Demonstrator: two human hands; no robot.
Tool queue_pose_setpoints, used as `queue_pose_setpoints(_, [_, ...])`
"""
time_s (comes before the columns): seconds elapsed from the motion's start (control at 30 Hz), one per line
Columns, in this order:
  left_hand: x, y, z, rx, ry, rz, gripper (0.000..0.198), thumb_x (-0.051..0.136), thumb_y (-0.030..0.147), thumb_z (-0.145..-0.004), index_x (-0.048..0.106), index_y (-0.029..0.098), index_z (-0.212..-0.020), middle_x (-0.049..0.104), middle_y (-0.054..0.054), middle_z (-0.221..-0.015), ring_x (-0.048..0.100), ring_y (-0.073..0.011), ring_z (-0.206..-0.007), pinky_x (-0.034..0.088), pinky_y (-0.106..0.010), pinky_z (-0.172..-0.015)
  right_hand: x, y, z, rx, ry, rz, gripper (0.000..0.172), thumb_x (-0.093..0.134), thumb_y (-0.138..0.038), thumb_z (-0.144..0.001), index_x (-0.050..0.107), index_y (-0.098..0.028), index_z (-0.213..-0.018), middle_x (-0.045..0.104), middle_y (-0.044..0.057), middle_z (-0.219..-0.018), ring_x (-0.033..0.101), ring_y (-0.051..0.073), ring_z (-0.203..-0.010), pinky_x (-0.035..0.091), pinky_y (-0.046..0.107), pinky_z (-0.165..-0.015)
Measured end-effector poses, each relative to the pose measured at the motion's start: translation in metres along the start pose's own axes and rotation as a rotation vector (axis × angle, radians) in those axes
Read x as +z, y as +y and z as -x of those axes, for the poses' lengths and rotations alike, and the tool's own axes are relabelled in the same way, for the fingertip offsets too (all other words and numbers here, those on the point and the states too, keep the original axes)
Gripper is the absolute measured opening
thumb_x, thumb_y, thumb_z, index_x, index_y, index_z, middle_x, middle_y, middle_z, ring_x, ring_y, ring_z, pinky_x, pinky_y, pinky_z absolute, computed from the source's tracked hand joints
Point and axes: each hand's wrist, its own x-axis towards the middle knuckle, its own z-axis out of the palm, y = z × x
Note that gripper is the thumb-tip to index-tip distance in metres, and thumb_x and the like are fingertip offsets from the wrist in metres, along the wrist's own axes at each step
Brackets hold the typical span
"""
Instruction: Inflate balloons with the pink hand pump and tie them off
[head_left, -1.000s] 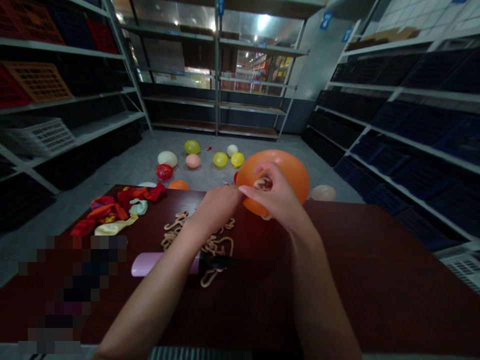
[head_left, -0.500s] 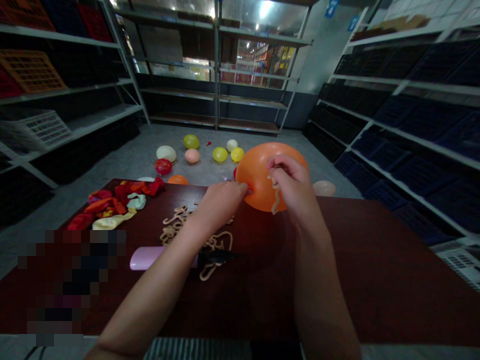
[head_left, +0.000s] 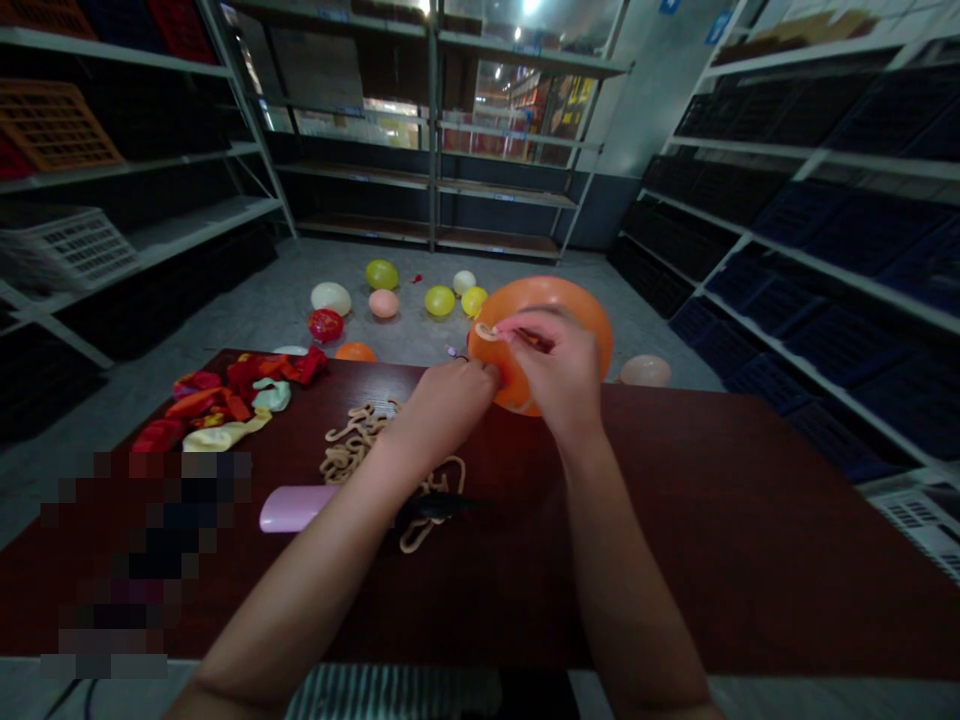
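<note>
Orange inflated balloon (head_left: 551, 292) is bulging at the far edge of the brown table surface (head_left: 690, 520), the left hand (head_left: 459, 400) clenching its mostly hidden neck. The right hand (head_left: 559, 375) is pinching a tan cord (head_left: 485, 331) before it. Loose tan cords (head_left: 346, 460) are lying left of centre, partly under a lilac-and-black hand pump (head_left: 296, 508); deflated balloons (head_left: 225, 400) are crowding the far left corner.

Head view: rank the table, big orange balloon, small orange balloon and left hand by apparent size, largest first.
1. Table
2. Big orange balloon, partly covered
3. Left hand
4. Small orange balloon, partly hidden
</note>
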Motion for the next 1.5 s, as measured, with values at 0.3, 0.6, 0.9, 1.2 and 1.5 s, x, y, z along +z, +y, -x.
queue_pose_setpoints(0.3, [-0.010,0.009,-0.003,-0.094,0.213,-0.161,0.024,0.050,0.013,-0.100,0.072,0.014,-0.109,0.068,-0.016,-0.111,0.067,-0.0311,-0.099,0.056,-0.040,-0.075,-0.004,0.007,0.001,-0.063,-0.223,0.216,0.031,0.051,-0.009,-0.085,0.070,-0.023,-0.105,0.075,0.004,-0.095,0.069,0.020,-0.091,0.052,0.035,-0.086])
queue_pose_setpoints(0.6, [-0.002,0.000,-0.005,-0.092,0.175,-0.049,0.022,0.051,0.014,-0.100,0.072,0.013,-0.108,0.069,-0.013,-0.105,0.067,-0.0264,-0.092,0.053,-0.034,-0.070,-0.012,0.008,-0.001,-0.121,-0.286,0.107,0.045,0.050,-0.006,-0.086,0.061,-0.026,-0.124,0.073,0.004,-0.109,0.069,0.017,-0.093,0.055,0.034,-0.086])
queue_pose_setpoints(0.9, [-0.003,-0.035,-0.010,-0.308,0.236,0.632,0.031,0.048,0.023,-0.101,0.072,0.012,-0.084,0.070,-0.006,-0.075,0.063,-0.0158,-0.068,0.041,-0.026,-0.062,-0.021,-0.034,0.013,-0.172,-0.253,0.480,0.014,0.060,-0.027,-0.094,0.072,-0.022,-0.098,0.072,0.006,-0.096,0.066,0.020,-0.087,0.047,0.033,-0.074])
queue_pose_setpoints(1.2, [-0.009,-0.041,-0.009,-0.397,0.371,0.842,0.031,0.051,0.029,-0.097,0.077,0.013,-0.087,0.075,-0.007,-0.079,0.063,-0.0150,-0.070,0.040,-0.025,-0.062,0.005,-0.036,0.018,0.121,-0.404,0.656,0.041,0.052,-0.055,-0.097,0.076,-0.021,-0.095,0.072,0.006,-0.072,0.066,0.020,-0.069,0.032,0.030,-0.059])
queue_pose_setpoints(1.5, [-0.008,-0.032,-0.011,-0.437,0.300,0.990,0.032,0.054,0.027,-0.096,0.074,0.014,-0.074,0.067,-0.002,-0.062,0.060,-0.0122,-0.058,0.039,-0.023,-0.057,0.011,-0.043,0.023,0.112,-0.264,0.914,0.035,0.057,-0.049,-0.095,0.076,-0.021,-0.087,0.075,0.010,-0.074,0.065,0.020,-0.064,0.027,0.029,-0.057])
